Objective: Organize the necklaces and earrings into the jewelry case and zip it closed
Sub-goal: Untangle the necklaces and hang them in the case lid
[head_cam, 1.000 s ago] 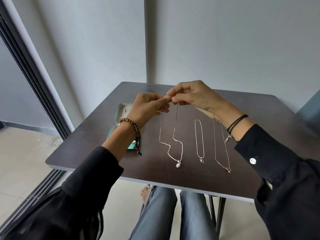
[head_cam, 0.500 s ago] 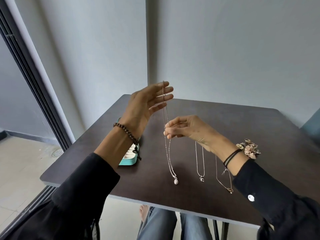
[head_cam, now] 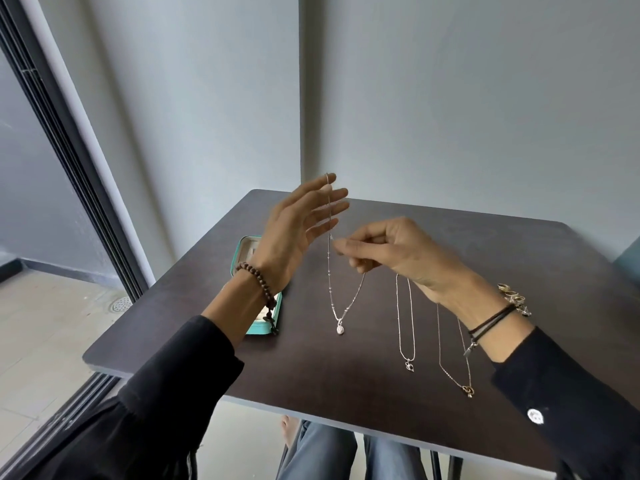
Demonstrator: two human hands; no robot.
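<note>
A silver necklace with an oval pendant hangs in the air above the dark table. Its top loops over the straight fingertips of my raised left hand. My right hand pinches the chain lower down, and the chain runs in a V down to the pendant. The open teal jewelry case lies behind my left wrist, mostly hidden. Two more necklaces lie flat on the table: a silver one and a gold one, their upper ends under my right arm.
A small pile of earrings sits on the table behind my right wrist. The table stands in a wall corner, with a sliding door frame to the left. My knees show under the near edge.
Both hands lifted the silver necklace off the table. My left hand rose and opened with the chain over its fingertips, while my right hand slid down and now pinches the chain, spreading it.
</note>
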